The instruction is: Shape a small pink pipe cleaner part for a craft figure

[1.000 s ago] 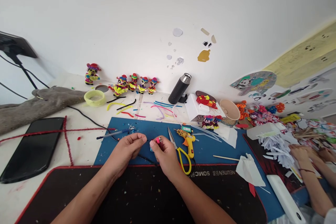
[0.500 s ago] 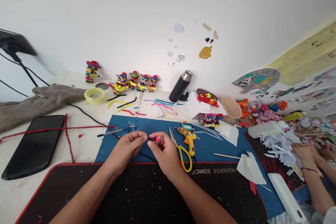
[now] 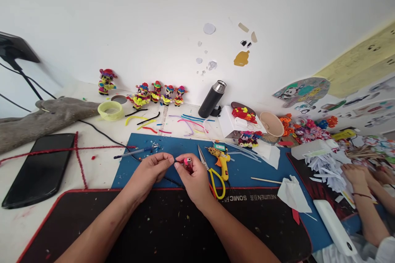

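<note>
Over the blue mat [image 3: 182,144], my left hand [image 3: 156,168] is closed in a pinch, thumb against forefinger. A thin black strand [image 3: 175,161] shows at its fingertips, mostly hidden. My right hand [image 3: 194,177] is wrapped around a red lighter [image 3: 188,163] with a pink tab and a metal top. Both hands' fingertips nearly meet at the strand. Right of my right hand lie yellow-handled scissors [image 3: 217,181] and a yellow glue gun [image 3: 222,162]. A blue pen [image 3: 135,152] rests behind my left hand.
Pipe cleaner pieces [image 3: 149,124] lie behind the mat, with small figures [image 3: 142,95] against the wall. A black flask [image 3: 212,99] leans nearby. Left is a black phone [image 3: 41,168] crossed by red pipe cleaners. At right, another person's hands [image 3: 354,176] work by white paper strips [image 3: 327,168].
My right hand has turned slightly, so the lighter's top shows more, and its fingertips have come closer to my left hand's. The view has shifted a little.
</note>
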### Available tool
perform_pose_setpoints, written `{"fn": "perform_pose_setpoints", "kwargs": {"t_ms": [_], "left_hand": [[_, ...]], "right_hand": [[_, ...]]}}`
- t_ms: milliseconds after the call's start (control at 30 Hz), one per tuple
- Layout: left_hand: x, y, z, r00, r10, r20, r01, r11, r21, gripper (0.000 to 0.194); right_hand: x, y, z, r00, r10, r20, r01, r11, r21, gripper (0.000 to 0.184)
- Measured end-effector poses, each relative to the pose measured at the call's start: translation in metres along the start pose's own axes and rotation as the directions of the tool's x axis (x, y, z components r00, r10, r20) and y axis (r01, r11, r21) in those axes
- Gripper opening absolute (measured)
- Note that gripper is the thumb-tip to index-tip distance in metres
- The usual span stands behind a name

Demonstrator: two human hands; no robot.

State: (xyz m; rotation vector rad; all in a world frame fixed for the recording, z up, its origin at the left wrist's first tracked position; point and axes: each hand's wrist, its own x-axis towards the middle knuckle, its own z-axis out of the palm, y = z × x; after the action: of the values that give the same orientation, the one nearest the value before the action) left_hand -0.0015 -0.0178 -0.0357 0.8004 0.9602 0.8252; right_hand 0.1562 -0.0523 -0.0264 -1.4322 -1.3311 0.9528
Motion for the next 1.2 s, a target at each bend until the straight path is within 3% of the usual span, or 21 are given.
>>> {"fn": "perform_pose_setpoints", "kwargs": {"t_ms": [433,1200], "left_hand": [[-0.0009,-0.0033,-0.0022,1.000,0.011,0.004,-0.011,1.000,-0.017,0.045],[-0.0008,-0.0036,-0.0004,1.000,0.014,0.022,-0.013,1.000,-0.009,0.046]], "right_hand": [[-0.0007,0.0011,-0.0022,0.999,0.051,0.012,-0.052,0.998,0.042,0.026],[-0.0016,0.0014,-0.0006,0.997,0.067,0.043,-0.069,0.996,0.060,0.021]]}}
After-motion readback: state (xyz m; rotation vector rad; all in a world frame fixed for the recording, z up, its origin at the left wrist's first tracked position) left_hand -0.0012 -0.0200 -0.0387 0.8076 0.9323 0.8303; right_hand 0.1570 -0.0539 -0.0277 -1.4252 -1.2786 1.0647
